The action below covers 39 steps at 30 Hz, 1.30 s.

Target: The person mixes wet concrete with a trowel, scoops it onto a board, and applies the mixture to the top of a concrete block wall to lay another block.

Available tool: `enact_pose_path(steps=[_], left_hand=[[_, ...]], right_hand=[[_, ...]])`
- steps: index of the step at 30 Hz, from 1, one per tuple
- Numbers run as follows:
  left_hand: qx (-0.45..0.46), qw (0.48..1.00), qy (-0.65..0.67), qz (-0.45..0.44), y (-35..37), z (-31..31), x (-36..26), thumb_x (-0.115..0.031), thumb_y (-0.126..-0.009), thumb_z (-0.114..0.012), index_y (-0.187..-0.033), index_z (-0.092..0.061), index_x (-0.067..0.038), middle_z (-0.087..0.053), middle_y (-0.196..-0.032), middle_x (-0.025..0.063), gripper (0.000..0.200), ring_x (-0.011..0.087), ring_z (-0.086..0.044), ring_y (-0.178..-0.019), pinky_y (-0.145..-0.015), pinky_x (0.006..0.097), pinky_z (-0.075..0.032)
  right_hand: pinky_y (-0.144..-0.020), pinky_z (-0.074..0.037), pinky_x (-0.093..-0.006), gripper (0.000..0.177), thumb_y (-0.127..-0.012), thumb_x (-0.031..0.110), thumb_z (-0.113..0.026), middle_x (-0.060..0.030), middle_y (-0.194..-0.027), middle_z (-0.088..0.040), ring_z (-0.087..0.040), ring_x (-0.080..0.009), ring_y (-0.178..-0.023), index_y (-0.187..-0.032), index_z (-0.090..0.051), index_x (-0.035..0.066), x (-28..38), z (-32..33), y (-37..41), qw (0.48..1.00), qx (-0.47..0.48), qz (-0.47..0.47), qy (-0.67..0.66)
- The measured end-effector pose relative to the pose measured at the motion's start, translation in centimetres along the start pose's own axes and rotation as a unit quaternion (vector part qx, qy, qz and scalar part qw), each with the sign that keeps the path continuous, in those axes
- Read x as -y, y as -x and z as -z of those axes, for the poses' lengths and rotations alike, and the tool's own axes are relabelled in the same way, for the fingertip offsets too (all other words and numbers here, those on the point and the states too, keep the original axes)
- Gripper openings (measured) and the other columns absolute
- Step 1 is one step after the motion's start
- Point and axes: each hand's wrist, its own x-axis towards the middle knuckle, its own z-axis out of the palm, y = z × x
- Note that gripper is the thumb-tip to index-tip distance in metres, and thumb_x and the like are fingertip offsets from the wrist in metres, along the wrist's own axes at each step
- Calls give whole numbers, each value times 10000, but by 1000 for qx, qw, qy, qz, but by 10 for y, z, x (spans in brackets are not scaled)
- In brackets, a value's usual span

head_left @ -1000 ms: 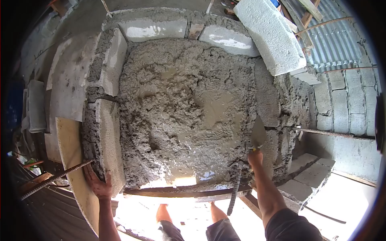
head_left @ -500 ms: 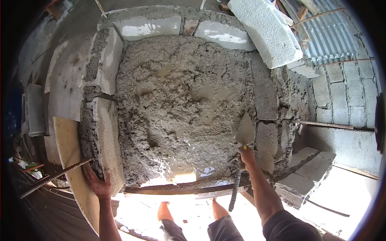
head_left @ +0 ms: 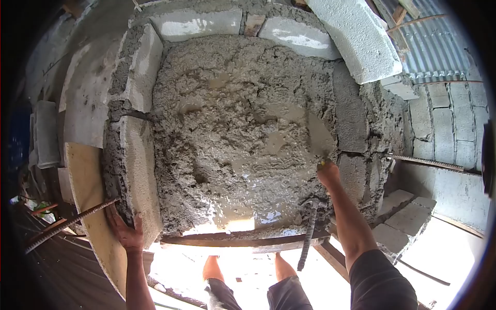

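Observation:
Wet grey concrete (head_left: pixel 232 129) fills a space framed by hollow blocks. My right hand (head_left: pixel 328 173) is closed round the handle of a trowel (head_left: pixel 319 135), whose blade lies on the concrete near the right-hand blocks. My left hand (head_left: pixel 127 230) rests with its fingers spread against the lower end of the left block (head_left: pixel 138 181), beside a curved plywood sheet (head_left: pixel 88 191). A ribbed steel bar (head_left: pixel 72 226) crosses just above that hand.
Another steel bar (head_left: pixel 309 237) stands at the near edge by a wooden board (head_left: pixel 243 239). A loose block (head_left: pixel 359 41) lies on the upper right corner. A third bar (head_left: pixel 426 161) juts out at right, above stacked blocks (head_left: pixel 411 216).
My right hand and the trowel have moved up and slightly right, away from the bar at the near edge. My left hand stays on the block. The view has shifted a little.

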Motion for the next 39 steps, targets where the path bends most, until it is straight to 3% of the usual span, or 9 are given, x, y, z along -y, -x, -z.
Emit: enact_pose_path(steps=[7,12,17,19,25,29,31,35,39], left_hand=[[4,1000,-10,10,-1,3,1,-621,-883,-548,-1466,-333,27,-384,-1466,262,897,443,-379,-1348,-1122,525,-329],[-4,1000,6,2,-2,1,3,-612,-870,-562,-1450,-354,36,-389,-1459,268,895,444,-391,-1336,-1116,526,-333],[-5,1000,14,17,-2,5,-1,-608,-863,-574,-1459,-349,22,-384,-1465,265,897,448,-390,-1336,-1119,526,-330],[1,1000,5,17,3,4,4,-607,-862,-576,-1463,-343,17,-383,-1466,263,898,450,-390,-1336,-1120,528,-329],[-5,1000,14,20,1,3,3,-601,-859,-577,-1467,-339,3,-384,-1468,260,889,454,-389,-1332,-1123,535,-323],[5,1000,-9,19,-1,3,3,-594,-855,-585,-1462,-343,13,-387,-1468,256,892,452,-392,-1331,-1124,533,-322],[6,1000,-3,17,-1,3,3,-590,-852,-589,-1462,-342,17,-390,-1468,255,896,451,-393,-1332,-1125,532,-322],[6,999,23,23,0,1,5,-586,-846,-601,-1465,-339,24,-388,-1469,254,907,448,-387,-1337,-1125,526,-322],[9,999,28,27,-4,7,-1,-595,-841,-608,-1468,-335,25,-373,-1485,247,923,440,-368,-1355,-1130,519,-317]], right_hand=[[-561,-483,-423,247,-809,200,-659,-157,-708,-622,-582,-262,-573,-866,-617,-36,10,-55,-15,921,70,-123,-363],[-658,-556,-425,285,-814,161,-642,-230,-841,-686,-675,-351,-716,-1007,-627,-48,87,-102,15,966,50,165,-190],[-647,-568,-452,311,-864,206,-615,-236,-804,-686,-693,-363,-724,-1050,-625,-44,241,-52,52,943,226,186,-159],[-641,-570,-453,310,-861,149,-601,-227,-806,-684,-696,-363,-720,-1105,-601,-43,241,-82,56,943,91,315,-53],[-588,-592,-393,309,-875,77,-577,-163,-865,-710,-707,-264,-695,-1182,-613,86,143,12,73,929,100,348,70],[-620,-560,-416,287,-849,172,-681,-162,-817,-691,-684,-303,-710,-1075,-597,14,22,-17,-58,980,-117,158,10],[-583,-516,-417,250,-838,178,-705,-115,-741,-647,-623,-254,-629,-979,-624,-13,4,-12,-119,971,11,-64,-229],[-652,-530,-393,320,-768,123,-705,-187,-812,-692,-679,-251,-736,-1007,-650,-83,128,16,-94,932,221,-89,-275],[-778,-556,-433,282,-754,110,-603,-292,-936,-684,-690,-393,-906,-969,-669,-60,230,-25,-42,964,148,216,-40]])
